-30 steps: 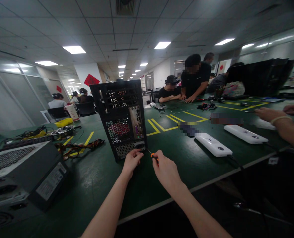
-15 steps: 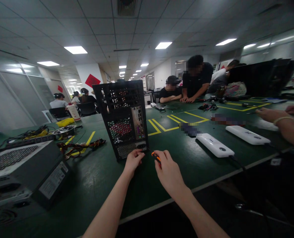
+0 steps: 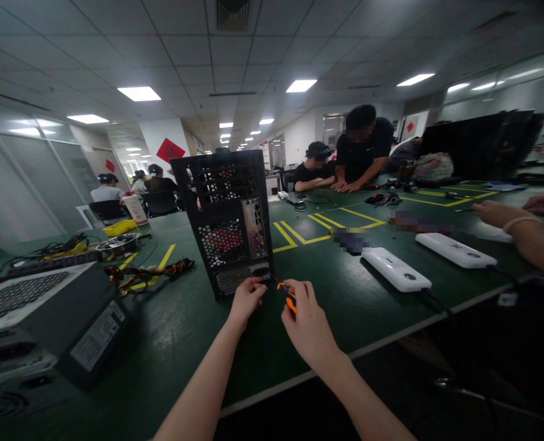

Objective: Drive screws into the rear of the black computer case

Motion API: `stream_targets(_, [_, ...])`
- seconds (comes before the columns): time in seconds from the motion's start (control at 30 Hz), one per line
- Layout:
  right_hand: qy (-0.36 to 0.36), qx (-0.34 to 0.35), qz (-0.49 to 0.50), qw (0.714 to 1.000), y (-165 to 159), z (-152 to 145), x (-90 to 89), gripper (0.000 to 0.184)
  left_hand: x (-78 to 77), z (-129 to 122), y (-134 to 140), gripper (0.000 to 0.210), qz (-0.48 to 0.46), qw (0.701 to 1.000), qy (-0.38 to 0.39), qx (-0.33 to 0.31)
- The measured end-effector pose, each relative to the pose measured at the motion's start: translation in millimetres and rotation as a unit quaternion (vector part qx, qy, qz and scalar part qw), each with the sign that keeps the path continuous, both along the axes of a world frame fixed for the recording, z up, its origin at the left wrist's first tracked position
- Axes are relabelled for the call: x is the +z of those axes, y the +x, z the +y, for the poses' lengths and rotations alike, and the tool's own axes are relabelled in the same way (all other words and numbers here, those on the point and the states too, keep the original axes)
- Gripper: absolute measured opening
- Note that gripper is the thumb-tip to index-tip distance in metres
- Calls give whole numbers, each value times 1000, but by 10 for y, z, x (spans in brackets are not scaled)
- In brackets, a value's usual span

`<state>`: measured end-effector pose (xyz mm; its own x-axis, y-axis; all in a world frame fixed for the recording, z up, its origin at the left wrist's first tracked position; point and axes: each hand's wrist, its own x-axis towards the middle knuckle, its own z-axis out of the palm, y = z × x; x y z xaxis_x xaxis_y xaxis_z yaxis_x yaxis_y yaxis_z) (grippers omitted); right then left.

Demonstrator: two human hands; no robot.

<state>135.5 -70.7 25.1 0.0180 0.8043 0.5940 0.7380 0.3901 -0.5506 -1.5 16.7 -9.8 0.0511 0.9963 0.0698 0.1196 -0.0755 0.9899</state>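
A black computer case (image 3: pixel 223 214) stands upright on the green table (image 3: pixel 171 343), its rear panel with ports and vents towards me. My right hand (image 3: pixel 311 321) is closed around an orange-and-black screwdriver (image 3: pixel 288 296); the tool's tip points at the lower right edge of the case. Close to the bottom of the rear panel, by the power socket, is my left hand (image 3: pixel 248 300). Its thumb and forefinger are pinched together, and whatever may be between them is too small to make out.
A grey power supply unit (image 3: pixel 37 318) lies at the left, with bundled cables (image 3: pixel 150 275) behind it. To the right are two white power banks (image 3: pixel 396 269). Another person's hands (image 3: pixel 506 214) work at the far right. Two people in black (image 3: pixel 361 147) are across the table.
My right hand has turned slightly on the screwdriver, so more of its orange handle shows, and it has shifted a little left. My left hand and the case stay put.
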Motion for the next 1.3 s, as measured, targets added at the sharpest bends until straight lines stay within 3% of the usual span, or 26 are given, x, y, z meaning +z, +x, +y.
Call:
stream_targets(0.37, [40,11,22,999,32,6,-43,19,-6,4,-3,36,-4,1000,-5,-2])
stream_targets(0.83, [62,4,82,995,42,35,-221,19,-5,-14,-14,32,30,1000,-6,-6])
stream_targets(1.13, [120,12,173,978,95,-10,-201,14,-45,-18,-62,23,149,983,102,14])
stream_targets(1.3, [116,27,180,976,118,-45,-197,11,40,-97,-42,13,246,946,195,78])
